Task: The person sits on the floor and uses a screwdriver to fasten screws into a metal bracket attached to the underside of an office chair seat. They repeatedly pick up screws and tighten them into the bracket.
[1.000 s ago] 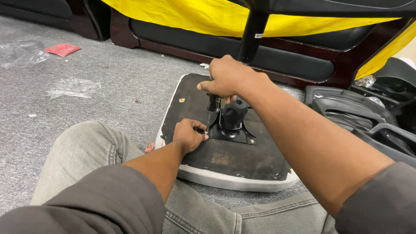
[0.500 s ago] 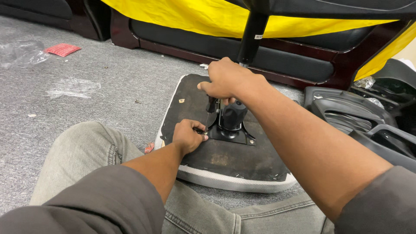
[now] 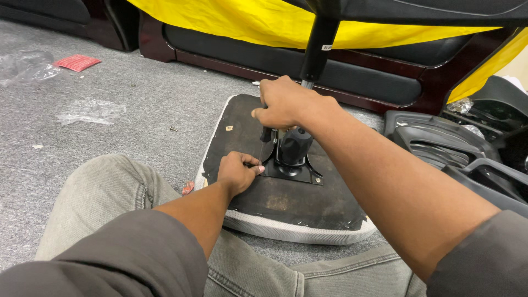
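Head view, grip: a dark tool handle [image 3: 267,133] is gripped in the closed right hand [image 3: 286,103], whose fingers are wrapped tightly round its top; a thin shaft [image 3: 260,151] is seen running down from the handle, so a screwdriver is most likely held upright.
Left hand: the left hand [image 3: 236,173] is curled with thumb and fingertips pinched together at the foot of the shaft, at the near-left corner of the black metal mounting plate [image 3: 291,173]; what is pinched is too small to be made out.
Mounting plate: it is laid flat on the upturned seat base [image 3: 308,201], and a black cylindrical hub [image 3: 294,147] is carried on it, just beside the tool.
Seat base: a dark underside with a pale padded rim is shown; it is rested on the grey carpet [image 3: 137,99], directly in front of the grey-trousered legs [image 3: 104,220].
Behind: a black pole [image 3: 319,47] is seen rising beyond the right hand, before furniture covered by yellow cloth [image 3: 247,22].
Right side: black plastic chair parts [image 3: 456,148] are stacked near the seat base.
Left side: clear plastic wrapping [image 3: 88,110] and a red packet [image 3: 77,62] are lying well apart on the carpet.
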